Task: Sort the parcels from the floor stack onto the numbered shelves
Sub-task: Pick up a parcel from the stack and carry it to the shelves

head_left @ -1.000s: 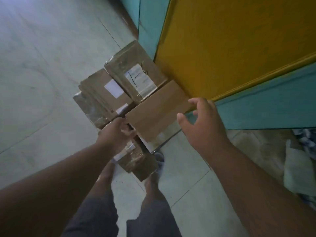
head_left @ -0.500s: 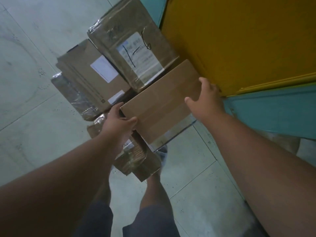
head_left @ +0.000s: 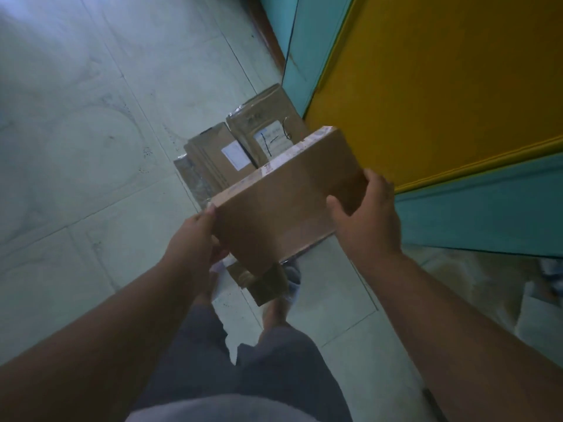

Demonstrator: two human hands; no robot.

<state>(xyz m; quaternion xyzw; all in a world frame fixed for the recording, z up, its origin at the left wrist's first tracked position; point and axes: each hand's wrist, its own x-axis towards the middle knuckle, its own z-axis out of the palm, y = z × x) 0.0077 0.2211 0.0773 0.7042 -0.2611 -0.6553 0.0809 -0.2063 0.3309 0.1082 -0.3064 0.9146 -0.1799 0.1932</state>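
A plain brown cardboard parcel [head_left: 286, 196] is held in the air above the floor stack, tilted, with tape along its far edge. My left hand [head_left: 195, 239] grips its near left corner, and my right hand [head_left: 365, 214] grips its right end, thumb on top. Below it lie more parcels: one with a white label and handwritten marks [head_left: 268, 129], one with a small white sticker [head_left: 219, 153], and a plastic-wrapped one [head_left: 268, 284] partly hidden under the lifted parcel. No numbered shelf is in view.
A yellow panel [head_left: 441, 86] with teal framing [head_left: 487, 208] rises on the right, close to the parcel. Pale tiled floor [head_left: 91, 147] spreads to the left. My legs and feet stand just behind the stack. Crumpled pale material [head_left: 533, 300] lies at the far right.
Both hands closed on the plain parcel and lifted it off the floor stack toward me. The view has pulled back from the stack.
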